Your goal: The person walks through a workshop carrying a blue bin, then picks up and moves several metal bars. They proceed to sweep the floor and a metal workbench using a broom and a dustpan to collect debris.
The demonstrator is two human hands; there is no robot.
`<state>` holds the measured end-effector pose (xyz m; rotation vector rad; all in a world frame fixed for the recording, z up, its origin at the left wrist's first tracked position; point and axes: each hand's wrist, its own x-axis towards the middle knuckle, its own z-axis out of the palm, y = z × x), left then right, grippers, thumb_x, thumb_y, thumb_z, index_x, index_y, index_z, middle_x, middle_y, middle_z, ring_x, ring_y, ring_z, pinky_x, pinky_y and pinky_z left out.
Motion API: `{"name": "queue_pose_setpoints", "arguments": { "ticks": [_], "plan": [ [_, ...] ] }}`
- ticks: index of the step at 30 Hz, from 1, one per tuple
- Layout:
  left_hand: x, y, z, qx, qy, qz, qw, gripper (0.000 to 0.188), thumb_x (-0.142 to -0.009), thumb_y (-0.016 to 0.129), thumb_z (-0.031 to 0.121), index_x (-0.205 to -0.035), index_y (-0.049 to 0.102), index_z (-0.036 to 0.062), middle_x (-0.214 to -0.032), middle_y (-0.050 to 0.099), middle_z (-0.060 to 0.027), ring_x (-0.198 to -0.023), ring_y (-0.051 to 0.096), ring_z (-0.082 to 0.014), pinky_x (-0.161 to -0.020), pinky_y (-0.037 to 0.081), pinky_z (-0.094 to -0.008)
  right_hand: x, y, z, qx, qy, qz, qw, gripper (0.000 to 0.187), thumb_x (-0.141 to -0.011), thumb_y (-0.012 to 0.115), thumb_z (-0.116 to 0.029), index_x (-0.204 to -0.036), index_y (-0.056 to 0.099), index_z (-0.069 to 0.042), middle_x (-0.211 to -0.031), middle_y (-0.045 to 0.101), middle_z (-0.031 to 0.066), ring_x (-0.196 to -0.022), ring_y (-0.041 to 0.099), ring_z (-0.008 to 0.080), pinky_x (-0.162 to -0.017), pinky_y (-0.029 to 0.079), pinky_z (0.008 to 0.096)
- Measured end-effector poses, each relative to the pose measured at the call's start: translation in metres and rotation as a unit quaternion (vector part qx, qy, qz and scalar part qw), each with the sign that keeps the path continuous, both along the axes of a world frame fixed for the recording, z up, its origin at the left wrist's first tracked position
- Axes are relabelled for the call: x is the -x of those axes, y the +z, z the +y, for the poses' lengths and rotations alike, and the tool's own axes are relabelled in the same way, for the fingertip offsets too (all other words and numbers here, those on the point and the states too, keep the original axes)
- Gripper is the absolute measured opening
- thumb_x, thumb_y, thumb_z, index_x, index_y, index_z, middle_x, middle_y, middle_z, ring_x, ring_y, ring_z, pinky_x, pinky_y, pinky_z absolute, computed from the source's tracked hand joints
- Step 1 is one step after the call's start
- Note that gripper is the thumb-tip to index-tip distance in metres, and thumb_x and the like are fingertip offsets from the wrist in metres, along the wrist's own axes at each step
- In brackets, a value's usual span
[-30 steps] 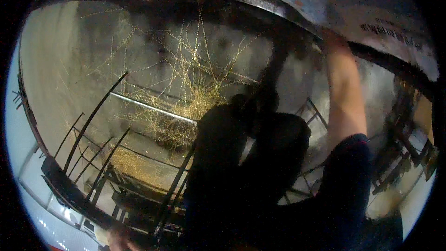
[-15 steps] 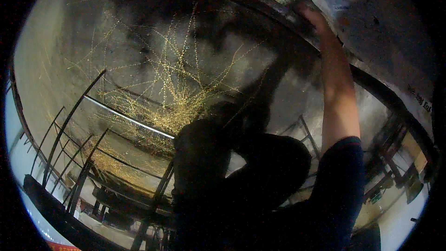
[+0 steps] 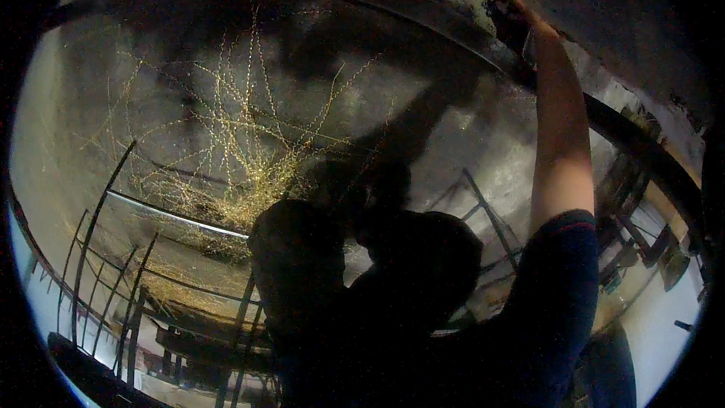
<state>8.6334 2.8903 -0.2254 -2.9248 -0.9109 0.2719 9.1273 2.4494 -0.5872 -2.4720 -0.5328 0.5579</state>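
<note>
Reaching past the dark rim (image 3: 640, 137), your right hand (image 3: 519, 12) is beside the grey sheet (image 3: 619, 38), arm (image 3: 563, 136) stretched likely because that sheet lies beyond; whether it grips, I cannot tell.

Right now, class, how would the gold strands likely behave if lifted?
The strands look thin, so each is probably light. Many hold long, straightish lines, suggesting some springiness rather than limpness. They cross and bunch, so they may lift as a tangle.

Right of the gold strands (image 3: 253, 147), room seems open; black bars (image 3: 83, 249) crowd lower left, a dark rim (image 3: 415, 11) above.
</note>
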Motion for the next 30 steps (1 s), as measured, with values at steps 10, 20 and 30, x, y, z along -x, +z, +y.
{"name": "queue_pose_setpoints", "arguments": {
  "ticks": [10,20,30],
  "plan": [
    [0.013,0.03,-0.004,-0.025,0.019,-0.008,0.999,0.025,-0.08,0.046,0.006,-0.1,0.052,-0.0084,-0.099,0.055,-0.021,-0.095,0.052,-0.0313,-0.087,0.037,-0.0372,0.009,-0.033,0.015,-0.009,-0.01,-0.023,1.0,0.022,-0.07,0.054,-0.018,-0.089,0.061,-0.007,-0.079,0.06,0.0056,-0.072,0.054,0.0168,-0.064,0.042,0.0279],
    [0.051,0.064,-0.005,-0.058,0.065,-0.028,0.996,0.026,-0.08,0.046,0.006,-0.101,0.052,-0.0083,-0.099,0.055,-0.0209,-0.096,0.051,-0.0309,-0.087,0.037,-0.0369,0.018,-0.016,0.024,-0.04,-0.035,-0.044,0.998,0.021,-0.069,0.055,-0.014,-0.087,0.061,-0.007,-0.077,0.06,0.0059,-0.069,0.054,0.0167,-0.061,0.042,0.0275],
    [0.071,0.07,-0.005,0.004,0.112,-0.142,0.983,0.028,-0.08,0.046,0.004,-0.105,0.052,-0.0065,-0.105,0.053,-0.0188,-0.101,0.049,-0.0286,-0.088,0.036,-0.0356,0.152,-0.006,0.088,-0.181,-0.064,0.164,0.968,0.029,-0.063,0.057,-0.002,-0.091,0.058,-0.003,-0.08,0.057,0.0043,-0.067,0.051,0.0099,-0.059,0.042,0.0234]
  ]
}}
